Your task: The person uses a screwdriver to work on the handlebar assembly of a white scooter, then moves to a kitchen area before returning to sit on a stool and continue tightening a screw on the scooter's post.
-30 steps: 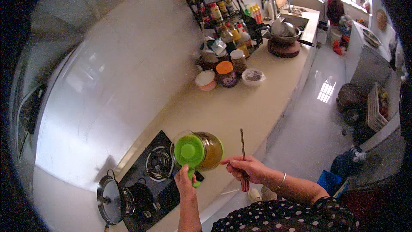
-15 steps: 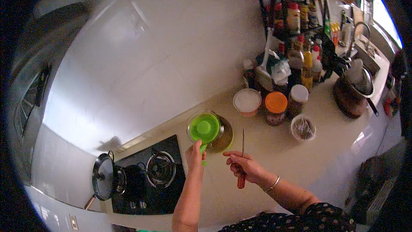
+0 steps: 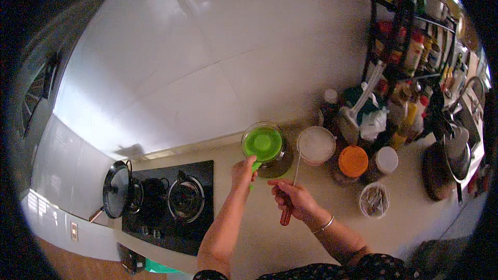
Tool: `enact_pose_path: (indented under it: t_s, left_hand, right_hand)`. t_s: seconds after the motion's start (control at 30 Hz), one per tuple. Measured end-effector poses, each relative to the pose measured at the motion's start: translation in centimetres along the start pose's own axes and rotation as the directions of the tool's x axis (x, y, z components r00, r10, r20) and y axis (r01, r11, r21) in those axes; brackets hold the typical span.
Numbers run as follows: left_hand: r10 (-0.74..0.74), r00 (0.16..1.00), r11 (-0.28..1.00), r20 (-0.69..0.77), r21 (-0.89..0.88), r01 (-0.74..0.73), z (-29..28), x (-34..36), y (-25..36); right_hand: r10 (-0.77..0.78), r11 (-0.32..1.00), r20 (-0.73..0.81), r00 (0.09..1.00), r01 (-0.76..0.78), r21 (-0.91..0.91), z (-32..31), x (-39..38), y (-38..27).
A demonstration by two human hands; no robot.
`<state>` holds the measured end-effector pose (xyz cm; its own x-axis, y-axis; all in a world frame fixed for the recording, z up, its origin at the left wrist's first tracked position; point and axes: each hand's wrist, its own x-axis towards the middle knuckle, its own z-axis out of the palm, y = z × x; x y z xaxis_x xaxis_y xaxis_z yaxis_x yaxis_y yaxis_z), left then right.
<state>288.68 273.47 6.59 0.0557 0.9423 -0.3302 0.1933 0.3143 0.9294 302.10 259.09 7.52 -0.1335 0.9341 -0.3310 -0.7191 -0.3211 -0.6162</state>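
Both hands sit closer to the wall now vs. earlier. Left hand (image 3: 243,171) grips green strainer (image 3: 263,143) over glass bowl (image 3: 277,159). Right hand (image 3: 293,197) clenches knife (image 3: 290,189), blade pointing toward bowl, just beside it.

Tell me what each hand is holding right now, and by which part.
The left hand grips the green strainer by its handle, over a glass bowl. The right hand holds a thin utensil by its red-brown handle.

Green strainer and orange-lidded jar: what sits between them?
In the head view, a white-lidded tub stands between the green strainer and the orange-lidded jar.
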Motion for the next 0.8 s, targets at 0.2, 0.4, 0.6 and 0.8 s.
enact_pose_path:
  t_s: [0.2,0.4,0.6,0.8]
  left_hand:
    - [0.047,0.998,0.998,0.039,0.035,-0.049,0.6,2.1,0.2]
    - [0.071,0.982,0.987,0.173,0.133,-0.095,1.1,6.5,-2.5]
    - [0.451,0.892,0.738,0.007,0.56,-0.378,0.1,3.8,-1.7]
    - [0.42,0.907,0.888,-0.03,0.223,-0.403,-9.8,-8.7,-7.8]
  right_hand:
    - [0.007,1.0,0.016,1.0,-0.007,0.02,0.5,1.0,-1.2]
    - [-0.023,1.0,-0.043,0.999,0.022,-0.017,1.9,0.7,0.1]
    - [-0.022,0.995,-0.069,0.997,0.015,-0.094,5.9,-1.3,1.6]
    - [0.03,0.973,0.113,0.993,-0.003,-0.23,10.7,-2.3,6.9]
